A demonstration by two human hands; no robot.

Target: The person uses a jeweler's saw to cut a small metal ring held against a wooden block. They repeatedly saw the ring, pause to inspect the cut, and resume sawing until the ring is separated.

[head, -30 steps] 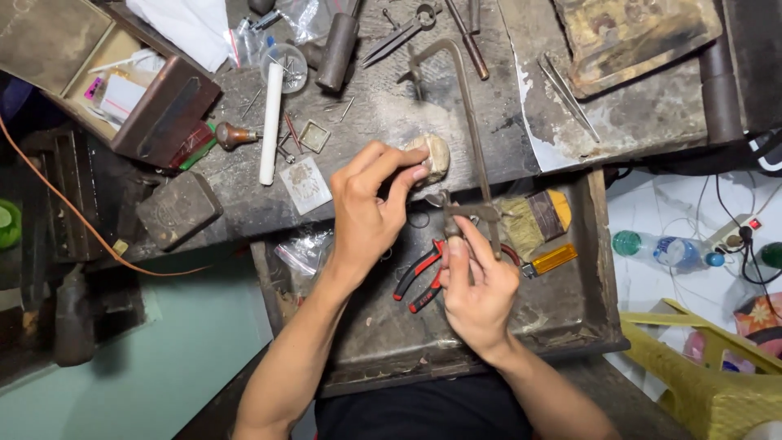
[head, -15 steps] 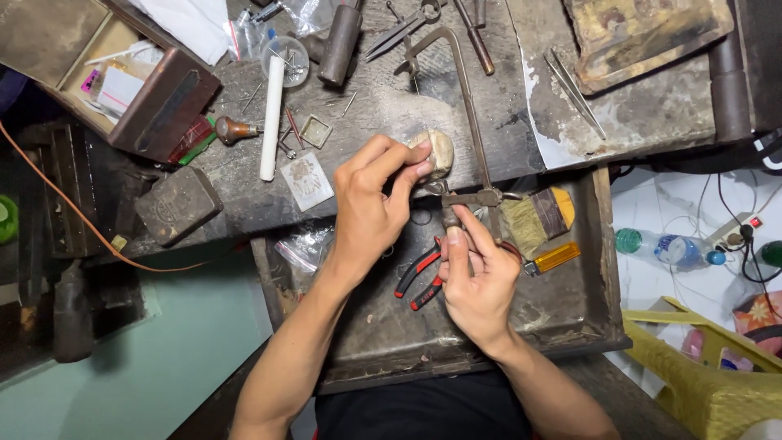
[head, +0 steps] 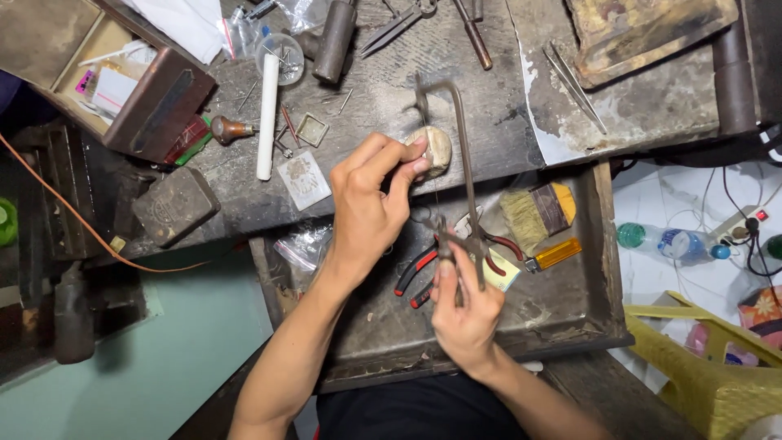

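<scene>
Two hands at a cluttered workbench, one on a pale lump, one on a saw.

At centre frame the left hand (head: 368, 204) pinches a pale rounded lump (head: 434, 150) against the bench edge (head: 244, 213). Below it, the right hand (head: 466, 314) is closed around the handle of a thin metal-framed saw (head: 461, 155) that reaches up past the lump. Red-handled pliers (head: 417, 273) and a brush (head: 538, 215) lie in the open drawer (head: 570, 314).

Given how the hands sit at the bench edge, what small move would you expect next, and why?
Probably a downward saw stroke: the right hand grips the metal-framed jeweller's saw upright, its frame beside the pale rounded piece that the left hand pinches against the worn wooden bench.
</scene>
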